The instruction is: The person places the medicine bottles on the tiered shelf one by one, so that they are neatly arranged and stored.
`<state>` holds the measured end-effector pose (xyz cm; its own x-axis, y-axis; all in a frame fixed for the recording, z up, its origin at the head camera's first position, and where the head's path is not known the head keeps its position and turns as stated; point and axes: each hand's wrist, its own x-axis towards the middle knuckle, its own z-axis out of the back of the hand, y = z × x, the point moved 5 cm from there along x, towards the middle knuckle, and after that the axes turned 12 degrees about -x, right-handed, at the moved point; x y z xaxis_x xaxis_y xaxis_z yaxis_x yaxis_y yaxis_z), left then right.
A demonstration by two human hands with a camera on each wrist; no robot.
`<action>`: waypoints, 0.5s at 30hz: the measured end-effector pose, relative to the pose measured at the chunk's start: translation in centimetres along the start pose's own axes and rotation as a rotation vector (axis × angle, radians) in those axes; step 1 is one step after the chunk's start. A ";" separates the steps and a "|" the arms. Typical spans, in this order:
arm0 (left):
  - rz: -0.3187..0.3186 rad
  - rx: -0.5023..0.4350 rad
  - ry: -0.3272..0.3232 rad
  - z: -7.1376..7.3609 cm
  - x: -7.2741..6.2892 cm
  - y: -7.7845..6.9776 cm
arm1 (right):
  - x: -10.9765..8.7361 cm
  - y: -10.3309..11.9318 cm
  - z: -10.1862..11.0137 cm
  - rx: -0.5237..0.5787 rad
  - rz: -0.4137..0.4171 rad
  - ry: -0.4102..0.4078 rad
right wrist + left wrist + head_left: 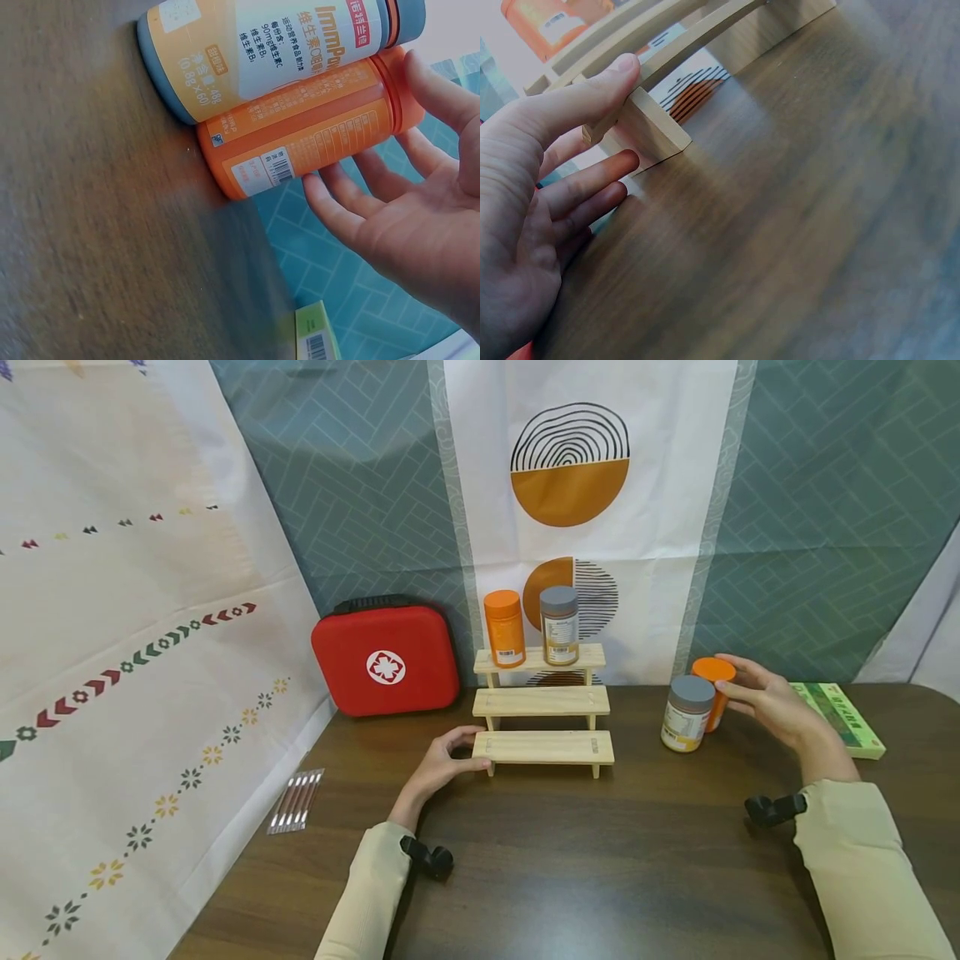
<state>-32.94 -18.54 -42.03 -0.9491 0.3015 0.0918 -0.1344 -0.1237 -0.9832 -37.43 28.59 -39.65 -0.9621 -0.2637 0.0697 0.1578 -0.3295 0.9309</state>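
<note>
A three-step wooden stand (543,747) is on the table, and my left hand (442,762) pinches the left end of its lowest step. In the left wrist view the thumb (592,101) lies on the step's edge, with the other fingers beside and behind it. My right hand (768,697) holds an orange bottle (300,135) near its cap, thumb on one side and fingers on the other. Against that bottle stands a grey-capped bottle (686,718) with a white and yellow label. The stand's top step carries another orange bottle (506,631) and another grey-capped bottle (560,631).
Left of the stand, a red first-aid case (386,664) stands upright against the cloth backdrop. A pack of swabs (296,802) lies near the table's left edge. Beyond my right hand is a green box (843,718). The brown tabletop (600,860) extends in front.
</note>
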 end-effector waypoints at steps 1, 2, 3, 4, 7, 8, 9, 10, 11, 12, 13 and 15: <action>0.003 0.003 -0.003 0.0 0.0 0.0 | 0.0 0.0 0.0 -0.010 -0.001 -0.004; 0.005 0.006 -0.006 0.0 0.0 0.0 | 0.1 0.0 0.0 -0.032 -0.001 -0.007; 0.006 0.008 -0.008 0.1 0.0 0.0 | 0.1 0.0 0.0 -0.051 -0.002 -0.010; 0.008 0.010 -0.009 0.1 0.0 0.0 | 0.1 0.0 0.1 -0.072 -0.003 -0.013; 0.008 0.013 -0.011 0.1 0.1 0.1 | 0.2 -0.1 0.1 -0.122 0.000 -0.030; 0.007 0.012 -0.011 0.1 0.1 0.1 | 0.2 -0.1 0.2 -0.139 0.003 -0.035; 0.007 0.011 -0.012 0.2 0.1 0.1 | 0.2 -0.1 0.2 -0.146 0.006 -0.043; 0.006 0.009 -0.011 0.1 0.1 0.1 | 0.2 -0.1 0.2 -0.143 0.008 -0.050; 0.007 0.007 -0.012 0.1 0.1 0.1 | 0.2 -0.1 0.3 -0.145 0.008 -0.057; 0.006 0.006 -0.011 0.1 0.1 0.1 | 0.2 -0.1 0.3 -0.143 0.009 -0.064; 0.006 0.003 -0.011 0.1 0.1 0.1 | 0.2 0.0 0.3 -0.142 0.010 -0.070; 0.006 -0.002 -0.010 0.1 0.1 0.1 | 0.2 0.3 0.4 -0.123 0.008 -0.087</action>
<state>-33.08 -18.62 -42.10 -0.9525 0.2917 0.0878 -0.1285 -0.1234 -0.9840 -37.66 28.82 -39.25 -0.9755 -0.1887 0.1130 0.1866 -0.4378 0.8795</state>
